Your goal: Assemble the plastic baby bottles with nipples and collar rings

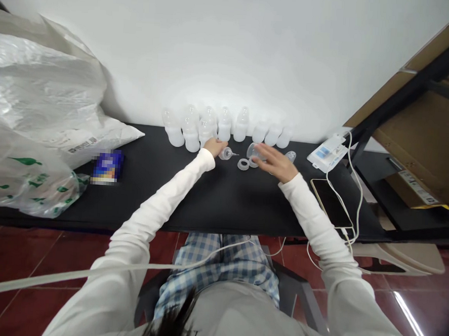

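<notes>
My left hand [215,147] pinches a clear bottle nipple [226,153] with a thin tube pointing right. Across from it, my right hand [275,162] has its fingers and thumb around the side of a clear domed bottle cap [252,150]. Between the hands a translucent screw ring [243,164] lies flat on the black table [222,203]. Behind them stand several capped baby bottles [241,124]. Further right are three white bottle bodies [272,134] without domed caps. Another clear piece [291,156] shows behind my right hand, partly hidden.
On the left sit a big white plastic bag [43,86], a clear bag with green print [29,181] and a blurred blue packet [108,167]. To the right lie a phone [332,202] with a white cable and a white-blue package [328,153]. A wall [231,52] closes the back.
</notes>
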